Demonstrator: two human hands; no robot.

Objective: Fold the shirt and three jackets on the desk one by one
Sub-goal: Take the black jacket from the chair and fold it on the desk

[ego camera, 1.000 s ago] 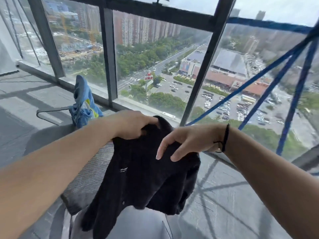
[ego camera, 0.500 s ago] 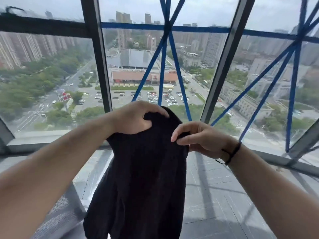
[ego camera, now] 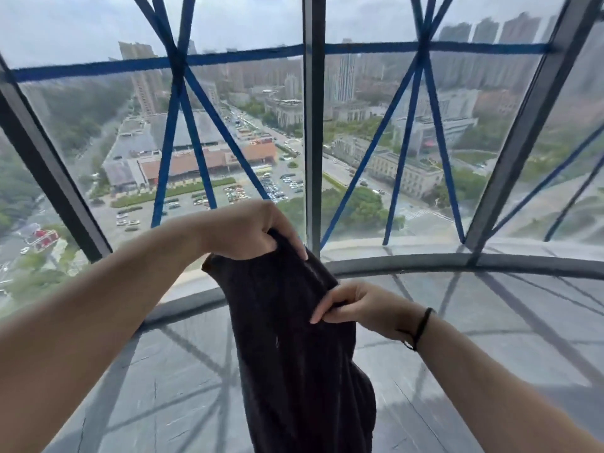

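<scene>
Head view, left hand (ego camera: pixel 245 228) gripping black jacket (ego camera: pixel 294 338) top, right hand (ego camera: pixel 359 308) pinching lower edge

The person holds a black jacket (ego camera: pixel 294 348) up in the air in front of a tall window (ego camera: pixel 376 125). The left hand (ego camera: pixel 243 230) grips the top edge of the dark fabric, fingers (ego camera: pixel 294 238) curled over it. The right hand (ego camera: pixel 362 307), lower and just beside it, pinches a fold at the garment's right edge; a thin black band (ego camera: pixel 420 326) circles that wrist. The jacket hangs down between the two forearms and runs out of the bottom of the view. Blue tape (ego camera: pixel 183 103) crosses the glass in X shapes. Below lies a grey tiled floor (ego camera: pixel 490 322), streaked with shadows of the window frame.
</scene>
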